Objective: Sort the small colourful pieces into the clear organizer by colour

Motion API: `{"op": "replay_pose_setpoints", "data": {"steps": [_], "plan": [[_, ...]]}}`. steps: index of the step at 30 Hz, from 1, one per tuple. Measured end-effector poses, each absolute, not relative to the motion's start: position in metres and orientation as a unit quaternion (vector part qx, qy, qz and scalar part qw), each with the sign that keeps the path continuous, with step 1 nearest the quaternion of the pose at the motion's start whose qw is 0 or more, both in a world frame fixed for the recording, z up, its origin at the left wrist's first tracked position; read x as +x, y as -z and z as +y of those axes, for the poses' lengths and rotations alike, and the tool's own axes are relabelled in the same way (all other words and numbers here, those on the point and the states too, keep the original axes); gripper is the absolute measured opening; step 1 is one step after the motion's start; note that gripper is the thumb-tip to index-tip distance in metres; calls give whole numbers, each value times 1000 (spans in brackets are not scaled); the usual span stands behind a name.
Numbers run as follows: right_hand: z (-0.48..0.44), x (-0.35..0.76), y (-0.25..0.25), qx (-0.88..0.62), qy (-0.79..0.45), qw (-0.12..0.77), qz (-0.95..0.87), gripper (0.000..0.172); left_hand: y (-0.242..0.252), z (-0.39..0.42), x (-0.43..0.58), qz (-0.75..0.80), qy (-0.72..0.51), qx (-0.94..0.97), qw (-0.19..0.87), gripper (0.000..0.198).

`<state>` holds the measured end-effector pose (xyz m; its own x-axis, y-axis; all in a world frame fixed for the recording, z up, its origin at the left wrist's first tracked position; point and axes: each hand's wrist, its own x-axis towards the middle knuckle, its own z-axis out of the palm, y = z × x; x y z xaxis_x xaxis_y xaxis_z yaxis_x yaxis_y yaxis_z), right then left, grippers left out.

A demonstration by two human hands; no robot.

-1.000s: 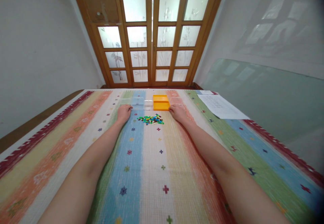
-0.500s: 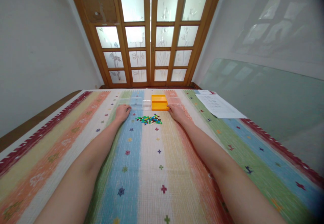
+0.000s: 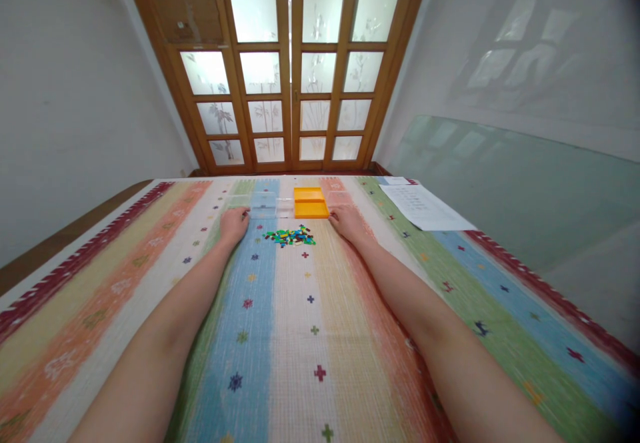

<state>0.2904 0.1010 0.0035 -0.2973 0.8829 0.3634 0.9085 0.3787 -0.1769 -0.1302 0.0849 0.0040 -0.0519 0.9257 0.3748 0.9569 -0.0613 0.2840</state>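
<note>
Head view; orange tray (image 3: 311, 211) lies just left of right grip (image 3: 346, 221).

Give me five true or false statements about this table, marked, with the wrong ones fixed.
1. Small coloured pieces lie loose on the tablecloth. True.
2. The right hand is beside the orange tray. True.
3. The pieces lie inside the orange tray. False: they lie on the near side of it.
4. The left hand touches the pieces. False: it is beside a clear container.
5. A white paper lies to the right of both hands. True.
</note>
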Motion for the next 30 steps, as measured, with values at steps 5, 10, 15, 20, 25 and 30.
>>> {"op": "replay_pose_setpoints", "data": {"steps": [5,10,15,20,25,30], "plan": [[101,289,-3,-556,30,205,-805,23,-2,84,-131,-698,252,-667,61,32],[101,288,-3,-553,49,206,-806,25,-1,84,-132,-701,248,-667,43,29],[98,286,-4,-560,46,195,-804,26,1,86,-134,-694,259,-672,27,29],[95,284,-6,-563,49,191,-803,27,4,89,-134,-701,252,-667,33,27],[92,280,-10,-568,53,169,-804,29,5,91,-134,-696,259,-670,16,26],[87,277,-15,-576,93,136,-801,34,8,92,-135,-684,278,-674,27,25]]}}
